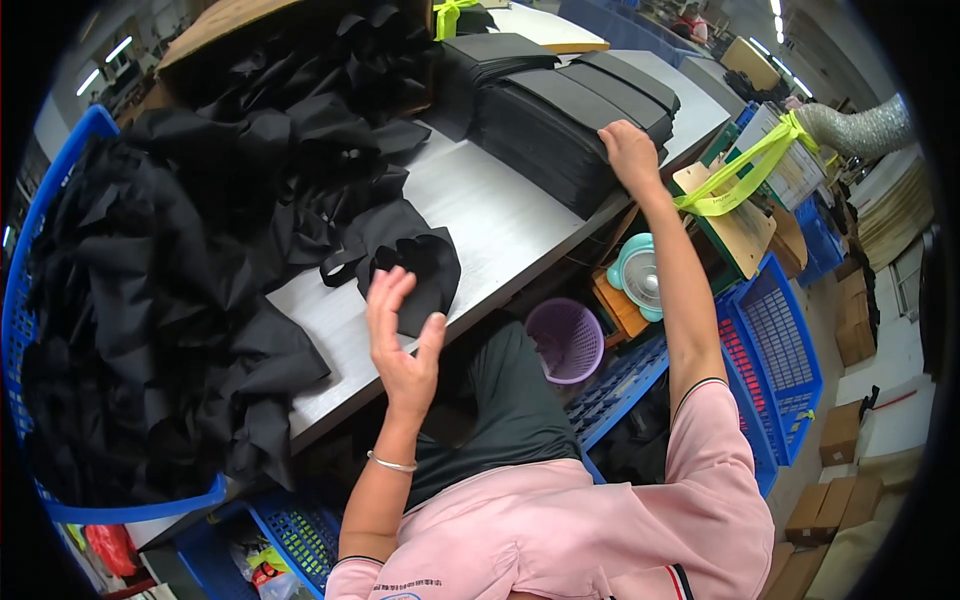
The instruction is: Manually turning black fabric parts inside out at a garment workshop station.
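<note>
My left hand (403, 350) is raised at the front edge of the metal table, thumb and fingers apart. Just beyond its fingertips lies a black fabric piece (432, 262), partly hidden by the hand. My right hand (632, 158) reaches to the stack of black sheets (545, 145) at the table's far right. Its fingers are closed on the corner of a top sheet; the exact grip is partly hidden. A large heap of black fabric pieces (190, 230) fills the left side of the table.
A blue plastic crate (95, 513) surrounds the heap, with a cardboard box (225, 28) behind it. Below the metal table (470, 195) stand a purple basket (563, 342) and a small turquoise fan (638, 278). Blue crates (785, 350) and a yellow-green ribbon (745, 175) are at the right.
</note>
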A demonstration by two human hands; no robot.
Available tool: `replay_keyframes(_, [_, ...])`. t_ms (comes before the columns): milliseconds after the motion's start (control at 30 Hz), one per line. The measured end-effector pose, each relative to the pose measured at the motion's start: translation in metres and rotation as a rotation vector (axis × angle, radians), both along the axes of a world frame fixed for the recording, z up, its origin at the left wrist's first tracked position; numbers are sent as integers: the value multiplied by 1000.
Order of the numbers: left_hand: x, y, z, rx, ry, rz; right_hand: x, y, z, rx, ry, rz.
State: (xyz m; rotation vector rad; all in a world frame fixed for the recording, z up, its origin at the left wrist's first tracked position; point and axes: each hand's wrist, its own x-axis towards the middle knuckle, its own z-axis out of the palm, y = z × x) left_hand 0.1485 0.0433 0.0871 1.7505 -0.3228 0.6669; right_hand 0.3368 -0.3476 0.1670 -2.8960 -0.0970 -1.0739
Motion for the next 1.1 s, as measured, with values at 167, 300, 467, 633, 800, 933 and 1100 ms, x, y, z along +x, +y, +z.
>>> replay_keyframes(167, [-16,-16,-20,-534,402,-642,-115,149,-16,-179,-351,244])
replay_keyframes(300, [-21,-27,-36,-794,600,-863,-221,221,-54,182,-71,491])
replay_keyframes(467, [-25,-2,-78,-877,761,-999,-272,235,-65,707,403,667])
replay_keyframes(633, [-23,-6,-38,-935,544,-1019,-278,220,-62,1011,752,822])
replay_keyframes(800, [-25,6,-45,-1270,706,-858,-284,217,-63,1025,757,571])
replay_keyframes(933, [-33,9,-31,-1132,813,-597,-285,217,-75,663,462,464])
replay_keyframes(1100, [-52,-5,-28,-712,719,-525,-285,217,-83,1155,1006,451])
